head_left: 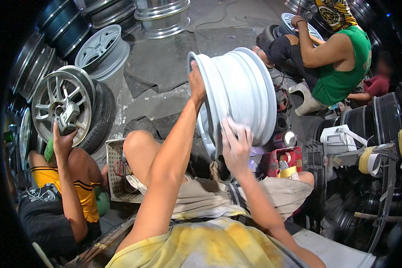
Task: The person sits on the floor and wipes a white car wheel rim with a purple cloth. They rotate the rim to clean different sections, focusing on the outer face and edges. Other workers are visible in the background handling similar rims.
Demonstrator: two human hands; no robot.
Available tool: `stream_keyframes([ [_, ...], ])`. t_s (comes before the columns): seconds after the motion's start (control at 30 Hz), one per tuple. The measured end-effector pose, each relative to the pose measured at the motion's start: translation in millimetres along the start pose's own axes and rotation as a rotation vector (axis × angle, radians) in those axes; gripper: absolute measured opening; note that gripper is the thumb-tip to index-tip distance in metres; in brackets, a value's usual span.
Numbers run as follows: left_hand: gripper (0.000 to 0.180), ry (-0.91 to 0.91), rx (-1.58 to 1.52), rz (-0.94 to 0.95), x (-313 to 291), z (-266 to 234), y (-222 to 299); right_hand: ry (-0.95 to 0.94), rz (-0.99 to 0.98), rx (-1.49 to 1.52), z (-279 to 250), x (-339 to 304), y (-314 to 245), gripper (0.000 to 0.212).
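A white-coated wheel rim [241, 96] stands on its edge before me, its ribbed barrel facing right. My left hand [196, 82] is closed around the rim's left lip, near the top. Lower down, my right hand [236, 145] presses against the barrel, its fingers bent and dusted white. Motion blurs this hand, and whatever lies under its fingertips is hidden. The rim is between my bent knees.
Left, a person's hand holds a grey power tool [69, 117] at a spoked wheel [62, 105] beside a tyre. A person in green works on another rim at right. A perforated crate [120, 196], red box [272, 164], can [285, 139] and stacked rims surround me.
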State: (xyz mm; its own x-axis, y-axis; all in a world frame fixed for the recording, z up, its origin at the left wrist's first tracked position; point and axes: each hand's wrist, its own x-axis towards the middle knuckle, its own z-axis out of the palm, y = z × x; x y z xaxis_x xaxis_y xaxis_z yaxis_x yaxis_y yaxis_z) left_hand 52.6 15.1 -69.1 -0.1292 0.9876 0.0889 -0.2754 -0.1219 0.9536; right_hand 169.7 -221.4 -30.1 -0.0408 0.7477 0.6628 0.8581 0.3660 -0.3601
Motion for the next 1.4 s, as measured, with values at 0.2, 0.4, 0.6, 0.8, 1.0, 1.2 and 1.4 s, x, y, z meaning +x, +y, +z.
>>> stream_keyframes([
  [0.2, 0.076, -0.023, -0.016, 0.002, -19.2, 7.8, -4.8, -0.034, 0.023, 0.102, 12.4, 97.2, 14.3, 0.027],
  [0.4, 0.075, 0.032, -0.03, 0.014, -15.4, 2.5, -4.1, -0.063, -0.074, 0.104, 8.4, 73.6, 8.6, 0.029],
  [0.6, 0.076, -0.018, 0.046, 0.015, -51.4, 7.8, 1.2, -0.134, -0.108, 0.099, 9.5, 101.1, 20.9, 0.029],
  [0.8, 0.076, 0.05, -0.025, 0.016, -51.6, 18.3, -6.3, -0.202, -0.095, 0.049, 50.1, 159.2, 41.1, 0.025],
  [1.0, 0.07, -0.03, -0.026, 0.006, -43.8, 1.4, -4.0, -0.014, 0.02, 0.05, -6.1, 41.3, -9.9, 0.031],
  [1.2, 0.073, 0.022, -0.095, -0.032, -50.1, 20.7, 1.9, -0.295, 0.046, 0.185, 53.0, 175.2, 60.1, 0.024],
  [1.4, 0.076, -0.006, 0.051, 0.067, -11.1, -5.0, 2.3, 0.045, -0.05, 0.038, 12.7, 45.7, 9.4, 0.03],
])
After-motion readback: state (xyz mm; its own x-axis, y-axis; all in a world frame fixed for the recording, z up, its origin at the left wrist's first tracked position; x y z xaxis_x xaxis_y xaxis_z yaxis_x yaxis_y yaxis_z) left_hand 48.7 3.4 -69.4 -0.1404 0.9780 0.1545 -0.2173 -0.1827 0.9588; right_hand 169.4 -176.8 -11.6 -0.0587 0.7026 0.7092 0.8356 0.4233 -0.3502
